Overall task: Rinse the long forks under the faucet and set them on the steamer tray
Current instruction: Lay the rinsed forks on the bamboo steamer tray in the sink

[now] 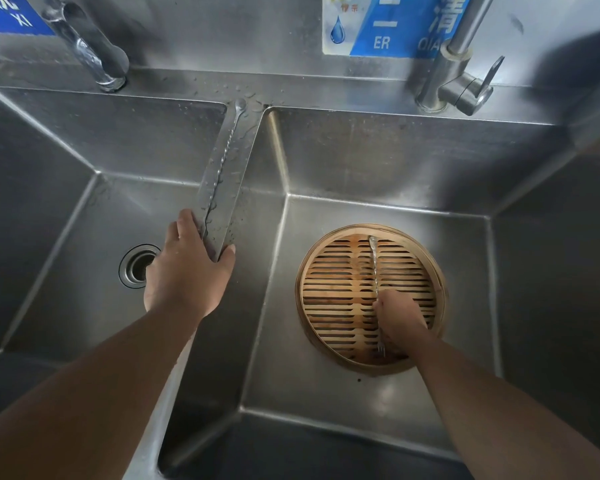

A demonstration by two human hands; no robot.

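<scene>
Right hand [400, 318] clamps a long fork [374, 268] on the bamboo steamer tray [312, 271] (right basin). At 9 o'clock, left hand [187, 268], fingers apart, touches a second fork [222, 161] on the sink divider [243, 157]

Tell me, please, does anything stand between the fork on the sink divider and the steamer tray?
Nothing visible does. The fork lies on the divider under the left hand; the steamer tray sits open, except where the right hand holds another fork.

2 bare forearms in view, no sleeves anywhere along them, uncovered right to the bottom edge. Left hand [187, 268] bare: no glove, no ring, no watch or band at the wrist. Right hand [400, 320] just as bare, wrist plain. Short, unpainted thumbnail visible on the left.
</scene>
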